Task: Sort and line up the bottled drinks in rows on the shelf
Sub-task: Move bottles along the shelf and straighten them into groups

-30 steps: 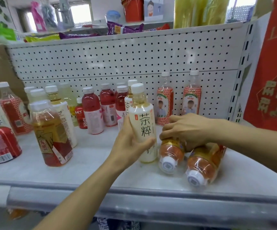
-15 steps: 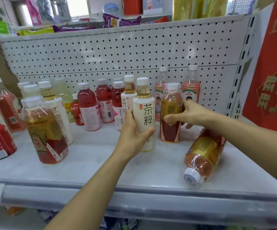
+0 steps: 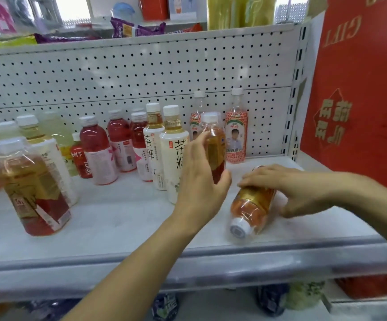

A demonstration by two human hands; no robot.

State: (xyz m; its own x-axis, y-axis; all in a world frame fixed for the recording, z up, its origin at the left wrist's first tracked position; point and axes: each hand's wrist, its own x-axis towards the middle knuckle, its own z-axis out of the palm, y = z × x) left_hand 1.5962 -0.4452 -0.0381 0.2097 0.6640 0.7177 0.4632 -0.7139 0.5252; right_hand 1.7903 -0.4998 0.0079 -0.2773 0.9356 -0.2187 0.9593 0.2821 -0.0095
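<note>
On the white shelf (image 3: 118, 218) an amber tea bottle (image 3: 251, 205) lies on its side, cap toward me. My right hand (image 3: 303, 188) grips it, fingers over its top and thumb on its right side. A second amber tea bottle (image 3: 216, 144) stands upright just right of two white-labelled tea bottles (image 3: 172, 154). My left hand (image 3: 199, 181) is open beside it, fingers along its left side and thumb in front of its base. Whether the hand presses on the bottle is blurred.
Red juice bottles (image 3: 97, 151) and pale yellow drinks stand further left, with a large amber bottle (image 3: 32, 188) near the front left. Two bottles with picture labels (image 3: 236, 137) stand against the pegboard (image 3: 141, 72). A red gift box (image 3: 361, 93) bounds the right side.
My left hand let go of the white tea bottle and shifted right to the upright amber bottle. My right hand released that bottle and dropped onto the lying one.
</note>
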